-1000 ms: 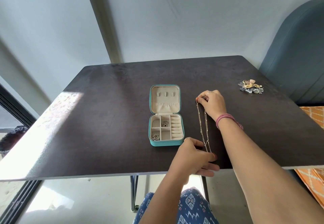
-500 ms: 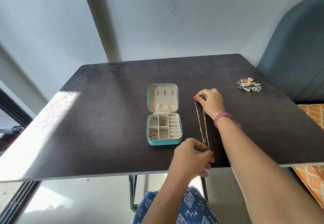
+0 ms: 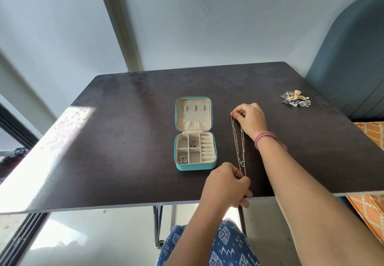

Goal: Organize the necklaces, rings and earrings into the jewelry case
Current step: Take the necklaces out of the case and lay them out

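A thin gold chain necklace (image 3: 238, 145) lies stretched in a doubled line on the dark table (image 3: 124, 136), just right of the open teal jewelry case (image 3: 195, 167). My right hand (image 3: 250, 120) pinches the chain's far end. My left hand (image 3: 226, 184) pinches its near end by the table's front edge. The case's tray holds a small silver piece in a middle compartment and another in the front left one. A heap of loose jewelry (image 3: 296, 99) sits at the far right of the table.
A blue-grey chair back (image 3: 353, 57) stands behind the table's right corner. Orange patterned fabric (image 3: 369, 209) lies to the right below table level. Sunlight falls on the table's left side. My lap in blue patterned cloth (image 3: 218, 245) is under the front edge.
Both hands keep hold of the necklace. My left hand has shifted slightly along the near end of the chain; the chain stays stretched beside the case.
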A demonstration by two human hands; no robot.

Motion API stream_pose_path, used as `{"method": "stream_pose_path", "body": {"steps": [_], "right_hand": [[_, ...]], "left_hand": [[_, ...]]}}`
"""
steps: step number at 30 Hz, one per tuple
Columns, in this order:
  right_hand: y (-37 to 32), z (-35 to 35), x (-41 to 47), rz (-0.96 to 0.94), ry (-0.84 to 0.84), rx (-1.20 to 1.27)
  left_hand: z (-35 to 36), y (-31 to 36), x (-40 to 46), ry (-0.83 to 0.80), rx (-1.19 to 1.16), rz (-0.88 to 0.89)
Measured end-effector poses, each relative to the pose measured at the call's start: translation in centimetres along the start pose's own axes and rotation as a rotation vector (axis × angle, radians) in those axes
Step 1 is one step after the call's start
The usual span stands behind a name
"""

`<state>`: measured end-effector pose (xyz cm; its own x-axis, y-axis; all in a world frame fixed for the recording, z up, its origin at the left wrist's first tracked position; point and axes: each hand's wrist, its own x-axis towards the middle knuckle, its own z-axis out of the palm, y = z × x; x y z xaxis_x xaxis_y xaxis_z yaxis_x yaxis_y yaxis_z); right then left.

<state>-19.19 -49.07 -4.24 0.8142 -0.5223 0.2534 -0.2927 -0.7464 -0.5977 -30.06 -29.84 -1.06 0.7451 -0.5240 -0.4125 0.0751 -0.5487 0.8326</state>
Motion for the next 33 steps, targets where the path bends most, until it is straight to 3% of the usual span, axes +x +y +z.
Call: {"method": "stream_pose_path", "body": {"steps": [15, 20, 25, 33], "right_hand": [[-0.1, 0.0, -0.1, 0.008, 0.005, 0.005], [-0.1, -0.1, 0.0, 0.010, 0.004, 0.013], [-0.1, -0.1, 0.0, 0.013, 0.000, 0.008], [-0.1, 0.1, 0.3, 0.016, -0.003, 0.009]], "left_hand": [[0.3, -1.4, -0.6, 0.152, 0.253, 0.270], [-0.2, -1.7, -0.1, 0.236, 0.592, 0.387], [0.4, -1.5, 0.1, 0.259, 0.763, 0.399], [0.7, -2.0, 0.1, 0.298, 0.784, 0.375]]}}
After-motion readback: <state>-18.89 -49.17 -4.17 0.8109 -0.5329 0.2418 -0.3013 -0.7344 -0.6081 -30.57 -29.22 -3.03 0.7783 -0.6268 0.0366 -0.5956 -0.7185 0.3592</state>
